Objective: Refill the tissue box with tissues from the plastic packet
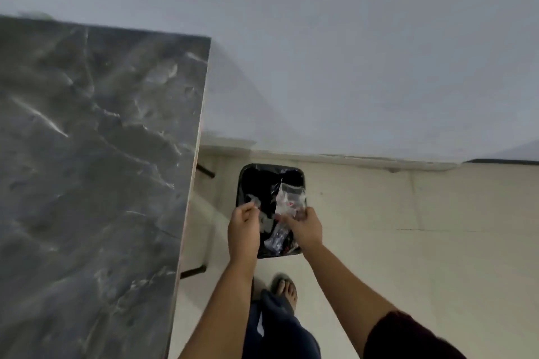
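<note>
To my left runs a table [96, 154] with a dark grey marble-patterned top, glossy with pale veins, its edge straight and square. Beyond it a plain matte wall [350, 52] meets a cream tiled floor [437, 242] along a pale skirting. On the floor stands a rounded rectangular bin [243, 181] lined with shiny black plastic. Over it my left hand [243, 234] is curled, fingertips pinching a scrap of clear film, while my right hand [306, 230] closes on the crinkled transparent plastic packet [290, 198], which hangs just above the bin's opening. The tissue box is out of sight.
</note>
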